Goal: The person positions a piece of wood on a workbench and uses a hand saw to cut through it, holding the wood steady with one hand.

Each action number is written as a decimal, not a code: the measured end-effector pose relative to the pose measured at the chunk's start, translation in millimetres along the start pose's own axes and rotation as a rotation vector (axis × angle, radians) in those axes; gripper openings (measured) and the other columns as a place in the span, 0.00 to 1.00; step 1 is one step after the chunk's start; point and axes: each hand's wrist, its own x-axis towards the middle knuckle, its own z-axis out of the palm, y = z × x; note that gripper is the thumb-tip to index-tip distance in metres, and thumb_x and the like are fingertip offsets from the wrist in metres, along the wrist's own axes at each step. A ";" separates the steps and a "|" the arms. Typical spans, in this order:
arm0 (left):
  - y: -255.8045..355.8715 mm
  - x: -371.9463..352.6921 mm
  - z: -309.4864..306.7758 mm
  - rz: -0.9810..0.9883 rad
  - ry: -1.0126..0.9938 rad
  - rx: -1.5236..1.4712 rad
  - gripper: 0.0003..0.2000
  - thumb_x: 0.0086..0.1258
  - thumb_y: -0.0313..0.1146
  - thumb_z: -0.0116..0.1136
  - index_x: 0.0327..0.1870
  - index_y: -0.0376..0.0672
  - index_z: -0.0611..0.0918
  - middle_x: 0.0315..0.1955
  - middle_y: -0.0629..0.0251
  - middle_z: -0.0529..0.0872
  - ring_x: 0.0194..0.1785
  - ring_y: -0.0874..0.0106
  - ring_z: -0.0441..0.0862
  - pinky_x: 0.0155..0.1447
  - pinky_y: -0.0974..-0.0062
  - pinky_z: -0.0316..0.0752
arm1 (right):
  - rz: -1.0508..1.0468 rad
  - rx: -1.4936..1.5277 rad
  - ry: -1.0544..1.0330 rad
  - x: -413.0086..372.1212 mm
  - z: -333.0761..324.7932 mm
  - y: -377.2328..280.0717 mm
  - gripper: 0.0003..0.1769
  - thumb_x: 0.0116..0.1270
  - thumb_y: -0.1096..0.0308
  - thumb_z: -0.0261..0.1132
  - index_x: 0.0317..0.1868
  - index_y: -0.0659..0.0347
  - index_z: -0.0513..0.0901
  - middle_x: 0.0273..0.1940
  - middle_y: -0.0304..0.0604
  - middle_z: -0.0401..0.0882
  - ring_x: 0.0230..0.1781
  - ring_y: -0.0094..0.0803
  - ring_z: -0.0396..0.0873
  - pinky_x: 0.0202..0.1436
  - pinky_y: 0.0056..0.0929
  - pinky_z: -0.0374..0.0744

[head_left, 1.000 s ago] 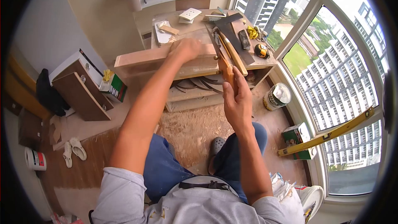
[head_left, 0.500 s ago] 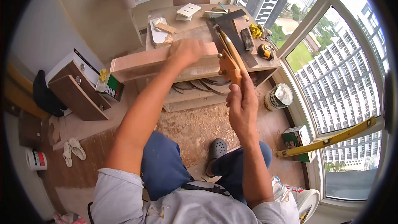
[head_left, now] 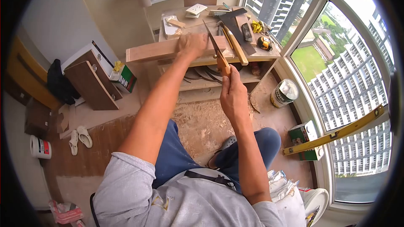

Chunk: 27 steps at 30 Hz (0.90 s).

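A long wooden board [head_left: 151, 51] lies across the near side of the workbench, its left end jutting past the bench. My left hand [head_left: 193, 44] is closed over the board's top, pressing near its middle. In my right hand [head_left: 234, 94] is the wooden handle of a handsaw [head_left: 213, 44]. The saw's dark blade points away from me and crosses the board just right of my left hand. Beside the saw, a hammer [head_left: 238, 50] with a wooden handle rests on the bench.
The workbench [head_left: 189, 29] carries a tape measure [head_left: 264, 43], a dark block [head_left: 247, 32] and a socket plate [head_left: 196, 9]. Wood shavings cover the floor. A tin [head_left: 284, 93] stands by the window, near a yellow spirit level [head_left: 336, 133]. Cabinet doors [head_left: 90, 86] lean at left.
The saw has turned from edge-away to upright across the board, and my right hand moved slightly left. My left hand stays on the board. The whole view has shifted a little.
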 end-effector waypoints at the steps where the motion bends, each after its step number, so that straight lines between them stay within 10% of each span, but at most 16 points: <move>1: 1.0 -1.1 -1.6 0.001 0.007 0.020 0.27 0.84 0.52 0.41 0.45 0.44 0.92 0.43 0.44 0.92 0.51 0.46 0.90 0.61 0.49 0.80 | -0.039 0.037 0.011 1.3 3.5 5.0 0.23 0.83 0.67 0.56 0.74 0.63 0.69 0.49 0.68 0.86 0.49 0.68 0.84 0.50 0.56 0.81; 27: -0.9 -8.4 8.1 0.072 0.135 0.053 0.23 0.84 0.50 0.45 0.39 0.46 0.90 0.37 0.46 0.92 0.46 0.46 0.90 0.55 0.48 0.82 | 0.027 0.085 -0.045 -65.2 -3.1 21.4 0.22 0.84 0.65 0.54 0.74 0.57 0.67 0.40 0.66 0.85 0.42 0.70 0.83 0.44 0.61 0.79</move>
